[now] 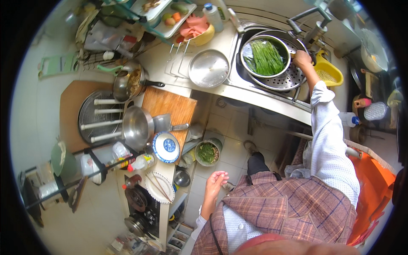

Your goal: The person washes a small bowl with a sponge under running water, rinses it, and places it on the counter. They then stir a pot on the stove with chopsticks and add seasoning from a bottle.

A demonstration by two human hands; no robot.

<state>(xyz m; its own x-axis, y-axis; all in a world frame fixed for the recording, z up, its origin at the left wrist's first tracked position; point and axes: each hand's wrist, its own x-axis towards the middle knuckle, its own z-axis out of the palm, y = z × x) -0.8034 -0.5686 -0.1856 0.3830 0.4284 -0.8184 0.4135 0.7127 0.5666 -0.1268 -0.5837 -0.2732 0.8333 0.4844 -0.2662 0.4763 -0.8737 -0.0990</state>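
My right hand (302,59) grips the handle of a stainless steel pot (283,72) at the sink (237,68). Inside the pot, a bunch of long green vegetable stalks (266,57) lies in water. The pot sits over a perforated metal steamer tray (295,76), and its rim overlaps the tray's left side. Beside my right wrist is a yellow plastic strainer basket (334,78). My left hand (215,183) hangs in front of my body with nothing in it, its fingers loosely bent. A round metal lid (209,68) lies on the counter left of the sink.
A faucet (314,33) rises behind the sink. Leftward, a wooden cutting board (167,105) carries a cleaver (169,122), a steel bowl (138,126) and a blue-rimmed dish (166,147). A bin with vegetable scraps (207,153) stands on the floor. Chopsticks rest across a plate (154,188).
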